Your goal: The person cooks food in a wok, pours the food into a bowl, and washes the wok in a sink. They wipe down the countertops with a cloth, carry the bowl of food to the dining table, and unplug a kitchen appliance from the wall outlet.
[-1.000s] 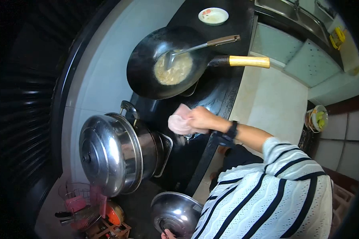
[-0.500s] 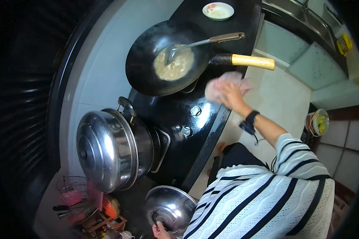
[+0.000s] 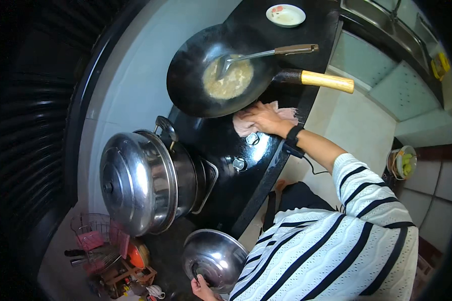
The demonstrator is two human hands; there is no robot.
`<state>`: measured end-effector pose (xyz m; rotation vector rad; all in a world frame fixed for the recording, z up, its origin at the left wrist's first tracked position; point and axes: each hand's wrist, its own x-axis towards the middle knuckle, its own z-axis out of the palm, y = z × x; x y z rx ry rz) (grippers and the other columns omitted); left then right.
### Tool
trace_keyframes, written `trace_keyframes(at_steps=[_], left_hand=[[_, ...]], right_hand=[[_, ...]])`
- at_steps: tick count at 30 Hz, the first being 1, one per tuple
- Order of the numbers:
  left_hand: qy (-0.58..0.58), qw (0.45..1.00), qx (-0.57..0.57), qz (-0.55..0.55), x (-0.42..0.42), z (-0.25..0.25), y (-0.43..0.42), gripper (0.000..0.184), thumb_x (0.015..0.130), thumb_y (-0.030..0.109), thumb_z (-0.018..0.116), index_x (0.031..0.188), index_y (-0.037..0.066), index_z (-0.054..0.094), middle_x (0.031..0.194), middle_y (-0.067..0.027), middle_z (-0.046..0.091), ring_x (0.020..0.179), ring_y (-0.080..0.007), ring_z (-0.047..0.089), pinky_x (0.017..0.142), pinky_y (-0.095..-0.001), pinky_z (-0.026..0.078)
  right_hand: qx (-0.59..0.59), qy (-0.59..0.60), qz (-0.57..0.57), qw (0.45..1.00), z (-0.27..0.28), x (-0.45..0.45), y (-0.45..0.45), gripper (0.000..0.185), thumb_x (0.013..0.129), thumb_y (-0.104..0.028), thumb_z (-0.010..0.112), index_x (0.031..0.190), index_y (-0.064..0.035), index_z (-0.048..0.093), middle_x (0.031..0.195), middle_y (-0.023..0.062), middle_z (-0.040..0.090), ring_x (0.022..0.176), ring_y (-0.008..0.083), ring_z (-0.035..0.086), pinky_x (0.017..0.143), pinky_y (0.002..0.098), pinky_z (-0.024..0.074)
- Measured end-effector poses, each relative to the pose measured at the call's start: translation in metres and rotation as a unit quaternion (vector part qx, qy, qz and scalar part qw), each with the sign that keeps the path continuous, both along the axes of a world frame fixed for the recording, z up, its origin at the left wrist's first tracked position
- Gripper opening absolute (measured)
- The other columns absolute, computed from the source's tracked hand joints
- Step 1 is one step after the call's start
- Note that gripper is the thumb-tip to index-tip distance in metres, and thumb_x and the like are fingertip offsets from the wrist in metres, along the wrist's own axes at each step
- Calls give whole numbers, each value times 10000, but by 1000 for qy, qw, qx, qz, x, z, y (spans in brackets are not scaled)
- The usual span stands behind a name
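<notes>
My right hand presses a pink cloth onto the black stove top, just below the wok and beside a control knob. Near the bottom edge, my left hand grips the black knob of a shiny metal lid. The black wok holds pale, cloudy liquid with pieces in it. A spatula rests in the wok, its brown handle over the rim.
A lidded steel pot stands on the left burner. The wok's wooden handle juts over the counter edge. A small white bowl sits at the top, near a sink. A wire basket is at lower left.
My right hand swung with the cloth from the front of the stove toward the wok handle, then came down onto the stove top below the wok. My left hand stays on the lid knob.
</notes>
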<state>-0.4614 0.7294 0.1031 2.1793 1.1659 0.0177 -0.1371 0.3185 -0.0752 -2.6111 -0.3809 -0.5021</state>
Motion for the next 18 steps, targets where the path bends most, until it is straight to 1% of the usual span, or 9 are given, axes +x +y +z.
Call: trace_keyframes(at_steps=[2,4,5,6,8,10,11,14,18], left_hand=[[18,1000,-6,8,0,10,-9,553,794,368,586,1120,-64,476,997,-226,559,870,-275,543,751,-328,433],[57,997,39,-16,10,27,-27,538,796,370,583,1105,-60,491,1001,-221,560,876,-278,544,759,-339,433],[58,998,37,-9,10,26,-29,538,796,370,583,1105,-60,491,1001,-221,560,876,-278,544,759,-339,433],[38,999,29,15,9,24,-28,531,797,373,580,1100,-55,497,1007,-218,560,884,-282,540,768,-344,428],[18,998,17,53,-3,0,-8,524,797,375,577,1096,-50,504,1013,-216,559,892,-287,536,778,-349,424],[-158,985,-63,40,-32,-49,42,138,801,125,582,733,41,496,603,41,417,547,-41,358,494,-199,285],[-181,981,-58,44,-32,-51,39,132,802,137,582,726,65,500,557,61,385,499,-23,317,459,-187,225],[-153,987,-32,50,-26,-32,19,210,814,185,586,722,32,476,599,35,380,539,-53,324,486,-216,266],[-180,980,-48,70,-40,-35,23,129,805,145,583,737,63,511,592,52,413,520,-24,335,463,-192,240]], right_hand=[[-14,17,25,999,-4,1,8,357,653,-123,570,1005,-172,596,1080,34,529,991,277,441,750,401,407],[-37,9,-5,999,-17,-3,6,370,648,-123,571,1001,-230,593,1041,53,517,911,262,459,658,376,449],[-54,11,-6,998,-24,-10,-6,352,659,-92,547,988,-203,600,1001,73,491,880,266,447,645,333,463],[-9,39,-3,999,4,-32,-17,332,661,-60,526,963,-168,613,958,78,473,875,275,433,659,325,474],[-19,50,-47,997,12,-61,-33,348,665,-56,526,996,-138,593,953,91,458,869,283,429,696,354,475],[-27,71,-82,994,13,-92,-25,355,664,-59,571,1014,-120,572,983,108,446,873,287,437,654,357,485],[-50,59,-80,994,-1,-106,-16,384,655,-76,603,1033,-137,569,1012,127,440,891,291,432,639,355,488],[-26,87,-2,996,-1,-145,36,396,623,-52,598,1007,-147,592,1041,123,442,915,295,424,705,361,475],[46,143,121,981,-7,-149,112,300,687,-91,529,978,-115,597,1018,85,467,913,270,432,637,339,493]])
